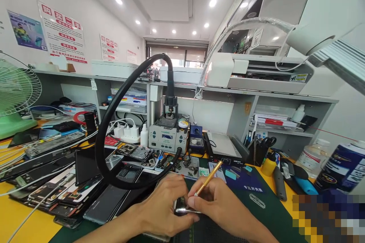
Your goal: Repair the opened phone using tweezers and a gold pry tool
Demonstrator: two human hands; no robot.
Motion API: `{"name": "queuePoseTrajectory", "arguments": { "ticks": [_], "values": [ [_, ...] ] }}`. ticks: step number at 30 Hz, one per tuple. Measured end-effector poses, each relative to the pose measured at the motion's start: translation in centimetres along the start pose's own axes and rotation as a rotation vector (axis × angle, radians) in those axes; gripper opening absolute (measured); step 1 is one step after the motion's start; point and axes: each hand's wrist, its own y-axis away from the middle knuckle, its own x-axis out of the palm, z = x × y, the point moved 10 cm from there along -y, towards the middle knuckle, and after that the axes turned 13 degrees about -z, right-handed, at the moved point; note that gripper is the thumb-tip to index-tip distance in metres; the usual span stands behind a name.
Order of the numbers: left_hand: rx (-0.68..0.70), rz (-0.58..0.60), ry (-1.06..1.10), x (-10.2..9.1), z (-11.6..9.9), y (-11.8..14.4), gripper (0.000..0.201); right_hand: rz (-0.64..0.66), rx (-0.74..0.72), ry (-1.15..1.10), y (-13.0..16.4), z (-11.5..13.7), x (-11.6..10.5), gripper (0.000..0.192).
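Phone (182, 212) lies at six o'clock on the green mat (265, 216), mostly hidden under both hands. Left hand (164, 209) clamps its edge, fingers curled; right hand (216, 205) pinches one gold-handled tool (209, 177) against it. Likely thin, rigid, fragile; best gripped by its sides. One hot-air station (169, 136) stands at twelve o'clock; many more phones (71, 193) lie heaped at nine o'clock.

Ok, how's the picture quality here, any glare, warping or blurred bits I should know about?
Head view: even, bright light from the ceiling spots, which blow out white; strong wide-angle warping bends the shelf and the lamp at the edges; a pixelated block hides the lower right corner; the hands, left and right, and the gold tool are sharp, with only soft shadows beneath.
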Motion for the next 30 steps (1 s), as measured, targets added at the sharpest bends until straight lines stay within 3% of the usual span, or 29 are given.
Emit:
{"name": "queuePoseTrajectory", "arguments": {
  "ticks": [6,30],
  "values": [
    [-0.004,0.005,0.008,0.4,-0.1,0.2,0.022,0.017,0.004,0.019,0.2,0.4,0.1,0.016],
    [0.064,-0.038,0.025,-0.4,-1.0,-0.1,0.017,0.002,-0.001,-0.02,-0.4,-0.3,-0.6,0.006]
  ]
}}
